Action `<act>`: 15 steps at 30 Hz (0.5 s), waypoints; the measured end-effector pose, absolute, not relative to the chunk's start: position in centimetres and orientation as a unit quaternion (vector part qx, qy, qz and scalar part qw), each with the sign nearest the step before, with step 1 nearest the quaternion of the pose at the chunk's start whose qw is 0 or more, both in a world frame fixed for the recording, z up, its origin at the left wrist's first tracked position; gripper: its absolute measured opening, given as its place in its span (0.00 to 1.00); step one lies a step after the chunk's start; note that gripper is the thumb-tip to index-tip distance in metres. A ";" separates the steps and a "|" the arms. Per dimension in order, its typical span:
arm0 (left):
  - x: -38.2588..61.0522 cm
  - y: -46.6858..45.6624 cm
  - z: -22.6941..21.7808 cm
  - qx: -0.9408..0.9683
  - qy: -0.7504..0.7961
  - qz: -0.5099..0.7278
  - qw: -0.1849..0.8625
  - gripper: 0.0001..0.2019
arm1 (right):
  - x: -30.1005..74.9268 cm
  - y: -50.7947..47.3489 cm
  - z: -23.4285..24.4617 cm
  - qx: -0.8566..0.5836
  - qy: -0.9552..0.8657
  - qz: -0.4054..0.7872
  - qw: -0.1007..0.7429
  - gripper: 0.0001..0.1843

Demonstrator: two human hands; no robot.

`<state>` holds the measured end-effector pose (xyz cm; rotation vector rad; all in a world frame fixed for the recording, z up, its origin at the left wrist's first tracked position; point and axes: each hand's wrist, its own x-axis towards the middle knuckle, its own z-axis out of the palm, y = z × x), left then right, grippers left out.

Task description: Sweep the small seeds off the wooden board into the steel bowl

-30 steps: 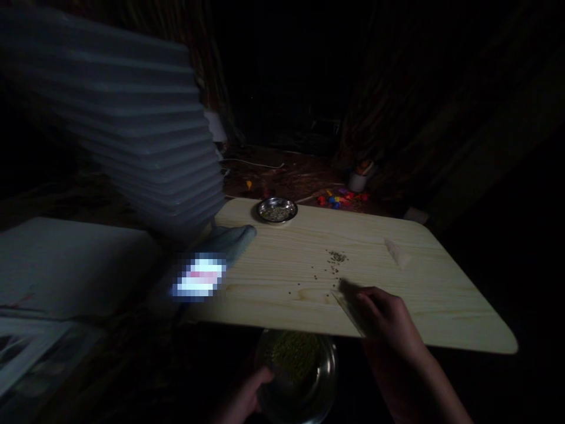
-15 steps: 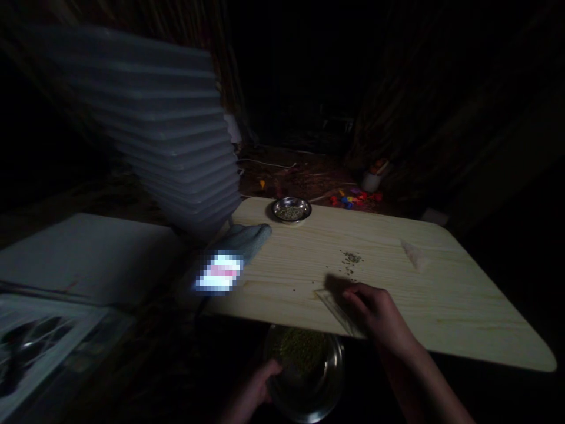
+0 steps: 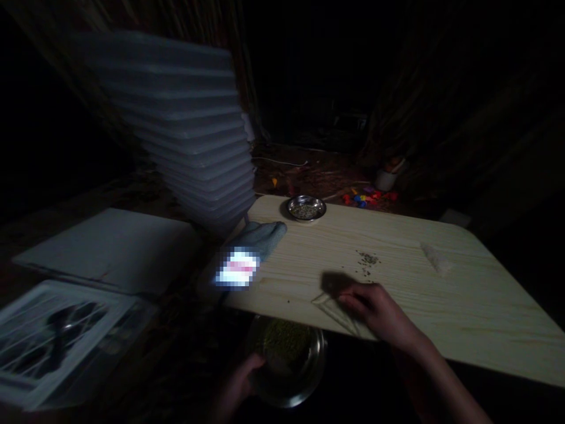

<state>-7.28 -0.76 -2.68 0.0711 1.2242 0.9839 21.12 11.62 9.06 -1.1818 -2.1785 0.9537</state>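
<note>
The room is dim. My right hand [image 3: 375, 309] rests near the front edge of a pale wooden table [image 3: 397, 277], fingers closed on a thin flat card [image 3: 335, 309] pressed to the surface. A small heap of dark seeds [image 3: 367, 259] lies just beyond it, with a few stray seeds nearer the edge. Below the table's edge my left hand [image 3: 238, 383] grips the rim of a steel bowl [image 3: 286, 359] that holds greenish grains.
A small steel dish [image 3: 306, 208] with seeds stands at the table's far edge. A grey cloth [image 3: 262, 238] lies at the left end, a white scrap [image 3: 435, 258] at the right. A leaning stack of pale trays [image 3: 189, 129] rises on the left; coloured toys [image 3: 368, 196] lie on the floor.
My right hand has slid the card leftward along the table's front edge. The view has swung left, and the bowl in my left hand sits further under the edge.
</note>
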 end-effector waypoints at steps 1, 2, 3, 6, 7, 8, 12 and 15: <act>-7.5 -0.7 -2.4 0.024 0.548 0.450 0.705 0.07 | 21.6 11.8 9.0 -0.453 -0.782 0.343 0.256 0.14; -7.6 -0.7 -2.3 0.016 0.545 0.457 0.703 0.06 | 22.0 12.1 8.9 -0.476 -0.768 0.331 0.271 0.15; -7.7 -0.6 -2.2 0.008 0.540 0.461 0.704 0.06 | 22.3 12.5 8.8 -0.496 -0.756 0.318 0.285 0.15; -7.3 -0.3 -2.1 0.019 0.521 0.472 0.711 0.12 | 22.4 13.6 8.5 -0.530 -0.739 0.284 0.305 0.18; -7.1 -0.2 -2.1 0.023 0.524 0.473 0.708 0.15 | 22.2 13.9 8.4 -0.534 -0.737 0.278 0.306 0.18; -6.9 -0.2 -2.1 0.028 0.526 0.474 0.705 0.17 | 22.0 14.0 8.4 -0.538 -0.737 0.273 0.307 0.17; -6.5 -0.6 -1.9 0.050 0.517 0.464 0.718 0.12 | 20.0 13.4 8.3 -0.530 -0.744 0.270 0.304 0.16; -6.7 -0.7 -1.8 0.056 0.517 0.469 0.714 0.09 | 18.0 12.6 8.2 -0.476 -0.778 0.300 0.279 0.15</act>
